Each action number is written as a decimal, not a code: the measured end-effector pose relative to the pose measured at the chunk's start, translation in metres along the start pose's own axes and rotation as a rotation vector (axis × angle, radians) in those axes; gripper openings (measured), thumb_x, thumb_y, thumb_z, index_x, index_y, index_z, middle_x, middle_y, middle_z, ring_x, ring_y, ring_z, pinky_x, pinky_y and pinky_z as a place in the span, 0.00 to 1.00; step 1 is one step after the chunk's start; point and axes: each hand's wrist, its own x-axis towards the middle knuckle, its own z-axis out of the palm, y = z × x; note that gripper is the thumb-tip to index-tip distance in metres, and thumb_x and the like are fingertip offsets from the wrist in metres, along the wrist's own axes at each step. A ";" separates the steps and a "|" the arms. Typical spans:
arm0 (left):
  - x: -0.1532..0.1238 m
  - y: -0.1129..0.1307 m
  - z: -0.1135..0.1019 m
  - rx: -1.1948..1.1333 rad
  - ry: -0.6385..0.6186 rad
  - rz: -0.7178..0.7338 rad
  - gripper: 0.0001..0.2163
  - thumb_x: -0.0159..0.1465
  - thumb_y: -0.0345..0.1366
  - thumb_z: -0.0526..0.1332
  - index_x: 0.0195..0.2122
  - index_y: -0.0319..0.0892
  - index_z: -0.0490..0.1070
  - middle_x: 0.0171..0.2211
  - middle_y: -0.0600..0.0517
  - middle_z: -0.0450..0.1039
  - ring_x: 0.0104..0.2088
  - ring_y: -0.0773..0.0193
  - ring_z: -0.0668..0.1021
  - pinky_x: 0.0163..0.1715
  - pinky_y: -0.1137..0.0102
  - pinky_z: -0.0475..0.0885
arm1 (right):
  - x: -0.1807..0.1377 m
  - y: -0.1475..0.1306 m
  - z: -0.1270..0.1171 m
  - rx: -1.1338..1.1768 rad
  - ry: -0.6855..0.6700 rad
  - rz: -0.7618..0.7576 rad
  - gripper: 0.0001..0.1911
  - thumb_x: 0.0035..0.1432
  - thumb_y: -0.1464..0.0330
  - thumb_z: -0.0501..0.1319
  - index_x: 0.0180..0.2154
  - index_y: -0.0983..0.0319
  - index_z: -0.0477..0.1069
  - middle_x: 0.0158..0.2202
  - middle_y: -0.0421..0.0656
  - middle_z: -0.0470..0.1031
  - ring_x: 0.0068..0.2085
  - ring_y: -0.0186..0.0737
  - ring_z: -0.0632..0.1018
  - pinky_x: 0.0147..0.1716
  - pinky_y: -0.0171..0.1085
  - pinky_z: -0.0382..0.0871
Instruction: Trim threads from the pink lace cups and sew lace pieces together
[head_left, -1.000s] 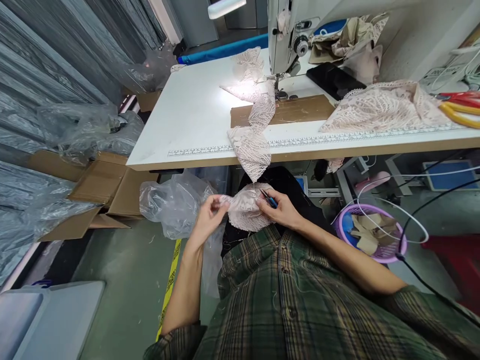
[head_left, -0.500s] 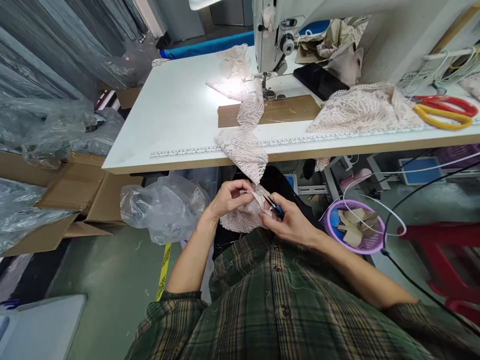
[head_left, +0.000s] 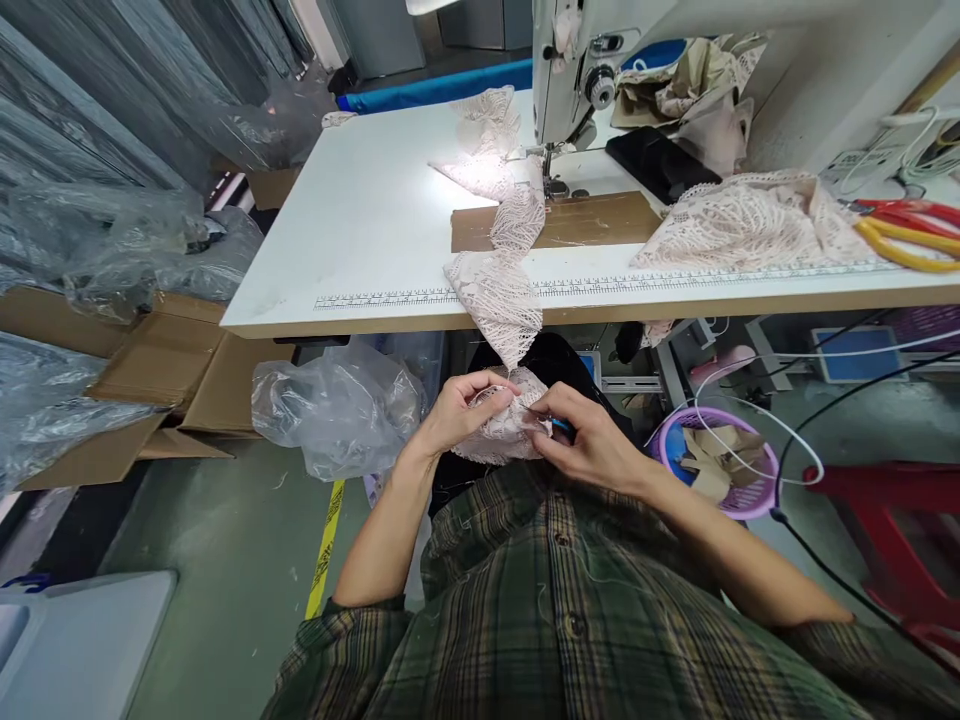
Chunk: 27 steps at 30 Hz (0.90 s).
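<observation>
A strip of pale pink lace (head_left: 501,285) runs from under the sewing machine (head_left: 577,70), over the white table's front edge (head_left: 375,322) and down into my lap. My left hand (head_left: 459,412) is closed, pinching the lace's lower end (head_left: 504,432) from the left. My right hand (head_left: 592,445) is closed round small blue-handled snips (head_left: 562,427), whose tips touch the lace right beside my left fingers. Both hands meet over my dark lap, just below the table edge.
More lace (head_left: 750,220) is heaped on the table at right, beside red and yellow scissors (head_left: 904,232) and a black phone (head_left: 656,162). A purple basket of fabric scraps (head_left: 720,465) stands on the floor at right, a clear plastic bag (head_left: 337,410) and cardboard boxes (head_left: 161,370) at left.
My left hand came in from the left to meet the right hand and the lace is bunched tighter between them. My right hand curled further over the snips.
</observation>
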 end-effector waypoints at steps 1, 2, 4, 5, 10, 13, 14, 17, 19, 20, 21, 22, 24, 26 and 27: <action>0.000 0.000 0.000 0.003 0.008 -0.003 0.12 0.57 0.43 0.66 0.33 0.39 0.79 0.30 0.50 0.78 0.30 0.64 0.75 0.32 0.72 0.68 | 0.002 0.001 -0.003 0.034 0.003 0.008 0.04 0.59 0.68 0.59 0.38 0.59 0.70 0.34 0.43 0.70 0.33 0.38 0.71 0.34 0.36 0.65; -0.001 -0.001 0.000 0.005 0.014 -0.004 0.12 0.57 0.43 0.67 0.33 0.39 0.79 0.30 0.50 0.78 0.30 0.64 0.76 0.32 0.72 0.68 | 0.005 0.003 -0.005 0.061 0.006 0.024 0.06 0.62 0.65 0.58 0.38 0.60 0.70 0.34 0.43 0.71 0.33 0.38 0.71 0.34 0.36 0.65; -0.002 -0.002 0.000 0.004 0.020 -0.006 0.12 0.57 0.43 0.67 0.34 0.39 0.80 0.31 0.49 0.79 0.31 0.63 0.76 0.32 0.72 0.68 | 0.012 0.006 -0.007 0.094 0.005 0.081 0.15 0.67 0.59 0.51 0.37 0.61 0.71 0.33 0.43 0.71 0.33 0.37 0.71 0.34 0.36 0.64; -0.002 -0.002 -0.001 0.001 0.021 -0.008 0.12 0.58 0.43 0.66 0.34 0.39 0.80 0.31 0.48 0.80 0.31 0.62 0.77 0.33 0.71 0.69 | 0.016 0.008 -0.006 0.102 -0.005 0.116 0.20 0.69 0.58 0.47 0.37 0.61 0.71 0.31 0.42 0.71 0.32 0.37 0.70 0.33 0.36 0.63; -0.003 0.002 -0.003 -0.013 0.000 -0.018 0.11 0.58 0.42 0.66 0.34 0.38 0.81 0.36 0.47 0.81 0.37 0.58 0.79 0.39 0.69 0.71 | 0.038 0.016 0.002 0.106 -0.086 0.153 0.27 0.69 0.51 0.44 0.29 0.61 0.68 0.23 0.38 0.66 0.26 0.34 0.66 0.28 0.35 0.57; -0.003 0.004 -0.004 0.000 0.008 -0.031 0.12 0.58 0.43 0.66 0.33 0.38 0.81 0.33 0.47 0.81 0.33 0.60 0.78 0.35 0.70 0.70 | 0.046 0.018 0.006 0.075 -0.082 0.105 0.25 0.68 0.52 0.46 0.26 0.61 0.65 0.22 0.37 0.64 0.24 0.32 0.64 0.27 0.34 0.54; -0.003 0.004 -0.004 0.002 0.013 -0.032 0.12 0.58 0.43 0.65 0.33 0.38 0.80 0.32 0.48 0.80 0.32 0.62 0.77 0.34 0.70 0.69 | 0.046 0.018 0.007 0.065 -0.072 0.105 0.25 0.68 0.52 0.47 0.26 0.61 0.65 0.21 0.37 0.64 0.24 0.32 0.64 0.27 0.34 0.54; -0.003 0.004 -0.005 -0.010 0.020 -0.031 0.12 0.58 0.42 0.65 0.32 0.37 0.80 0.31 0.48 0.79 0.30 0.64 0.75 0.33 0.71 0.68 | 0.043 0.019 0.007 0.076 -0.045 0.142 0.25 0.68 0.52 0.47 0.29 0.61 0.68 0.22 0.38 0.67 0.25 0.33 0.66 0.28 0.34 0.56; -0.002 0.004 -0.005 -0.027 0.016 -0.041 0.12 0.58 0.43 0.65 0.32 0.37 0.80 0.31 0.48 0.79 0.30 0.64 0.74 0.33 0.71 0.68 | 0.039 0.019 0.006 0.101 -0.058 0.163 0.25 0.68 0.51 0.46 0.32 0.62 0.70 0.24 0.39 0.69 0.26 0.34 0.68 0.28 0.34 0.57; -0.002 0.004 -0.005 -0.038 0.012 -0.049 0.12 0.58 0.43 0.65 0.31 0.37 0.79 0.31 0.48 0.79 0.30 0.64 0.74 0.32 0.71 0.67 | 0.038 0.018 0.006 0.105 -0.073 0.161 0.25 0.68 0.52 0.46 0.33 0.61 0.70 0.25 0.39 0.69 0.26 0.34 0.68 0.28 0.34 0.57; -0.001 0.004 -0.005 -0.049 0.008 -0.058 0.12 0.57 0.43 0.65 0.30 0.37 0.78 0.29 0.49 0.77 0.28 0.65 0.73 0.30 0.72 0.66 | 0.037 0.017 0.006 0.099 -0.088 0.151 0.25 0.69 0.52 0.45 0.32 0.61 0.70 0.25 0.39 0.69 0.26 0.34 0.68 0.27 0.34 0.56; -0.001 0.003 -0.005 -0.061 0.004 -0.067 0.12 0.57 0.43 0.65 0.28 0.38 0.77 0.26 0.51 0.75 0.26 0.67 0.71 0.28 0.73 0.65 | 0.037 0.016 0.006 0.083 -0.098 0.133 0.25 0.69 0.52 0.45 0.31 0.61 0.69 0.24 0.38 0.68 0.26 0.34 0.67 0.27 0.34 0.55; -0.001 0.002 -0.004 -0.072 -0.002 -0.085 0.13 0.57 0.43 0.66 0.24 0.38 0.74 0.19 0.55 0.67 0.21 0.71 0.64 0.22 0.74 0.59 | 0.039 0.014 0.008 0.026 -0.100 0.099 0.24 0.68 0.53 0.46 0.28 0.60 0.66 0.23 0.38 0.66 0.25 0.34 0.66 0.27 0.34 0.54; -0.002 0.001 -0.005 -0.062 -0.001 -0.092 0.14 0.57 0.44 0.65 0.23 0.38 0.71 0.17 0.57 0.62 0.19 0.72 0.61 0.20 0.75 0.56 | 0.041 0.014 0.011 -0.045 -0.070 0.097 0.24 0.68 0.53 0.48 0.25 0.59 0.64 0.21 0.37 0.63 0.24 0.33 0.63 0.27 0.35 0.52; -0.003 0.002 -0.005 -0.045 0.000 -0.086 0.13 0.57 0.44 0.64 0.24 0.38 0.72 0.18 0.56 0.63 0.20 0.72 0.62 0.21 0.74 0.57 | 0.041 0.015 0.012 -0.070 -0.041 0.110 0.24 0.67 0.53 0.48 0.25 0.59 0.64 0.21 0.37 0.62 0.23 0.33 0.62 0.26 0.35 0.52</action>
